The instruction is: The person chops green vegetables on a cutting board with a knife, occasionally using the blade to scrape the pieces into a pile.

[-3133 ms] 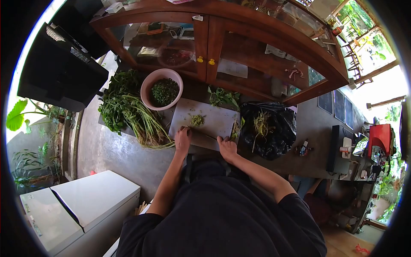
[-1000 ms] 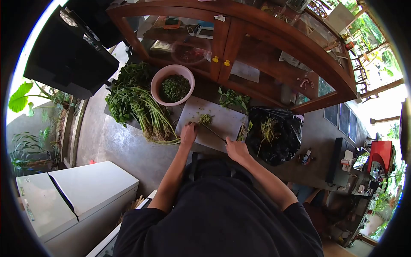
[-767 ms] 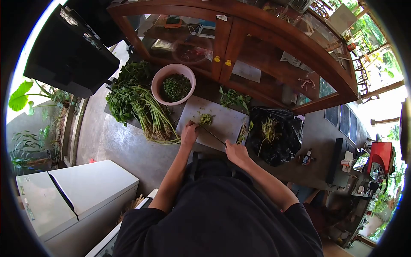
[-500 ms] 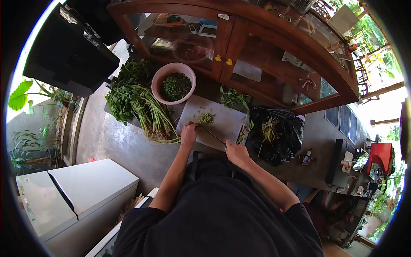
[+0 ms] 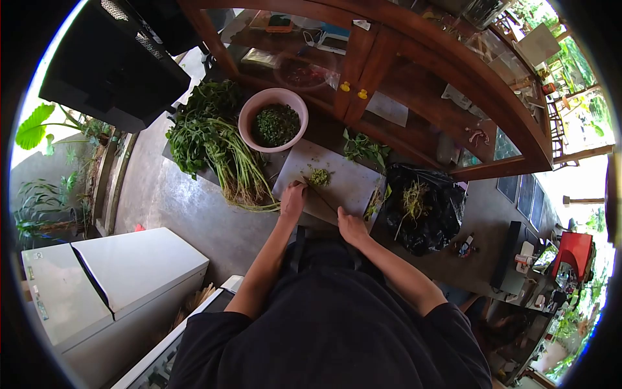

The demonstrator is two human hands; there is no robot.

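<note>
My right hand (image 5: 352, 227) is closed around the handle of a knife (image 5: 322, 197), whose dark blade slants up and left over the cutting board (image 5: 343, 178). At the blade's front end, the fingers of my left hand (image 5: 293, 200) are pinched together against it; their tips are partly hidden. Just beyond the blade lies a small heap of chopped green stems (image 5: 318, 176). Trimmed stems and scraps (image 5: 375, 202) lie along the board's right edge. Behind the board's left corner stands a pink bowl (image 5: 249, 137) containing chopped green leaves (image 5: 276, 124).
Left of the board lies a big bundle of leafy greens (image 5: 217, 146) with roots toward me. Leafy sprigs (image 5: 364, 148) sit behind it. On the right, a black plastic bag (image 5: 427, 230) holds root trimmings (image 5: 413, 200). A glass-fronted wooden cabinet (image 5: 363, 71) stands behind.
The view has shifted slightly, moving the board and bowl rightward in the picture. The knife's blade has turned a little, and both hands stay on the knife.
</note>
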